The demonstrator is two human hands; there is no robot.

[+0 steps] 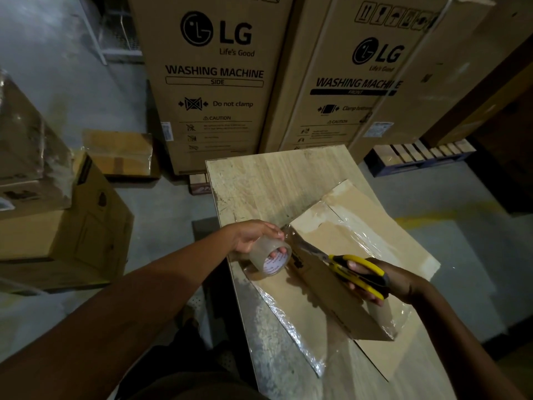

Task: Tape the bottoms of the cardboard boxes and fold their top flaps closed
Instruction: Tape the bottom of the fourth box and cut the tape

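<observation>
- The cardboard box (375,226) lies at an angle on the wooden bench (259,180), with clear tape shining across its upper face and down its near corner.
- The left hand (253,235) grips a roll of clear tape (265,259) just beside that corner, fingers curled through the core; a short strip runs from the roll to the box.
- The right hand (383,284) is wrapped round the yellow-and-black handles of the scissors (354,271), over the box's near side.
- The blades point at the strip by the corner; I cannot tell whether they are parted.
- Two tall LG washing machine cartons (213,82) stand behind the bench.
- More brown boxes (72,232) sit on the floor to the left.
</observation>
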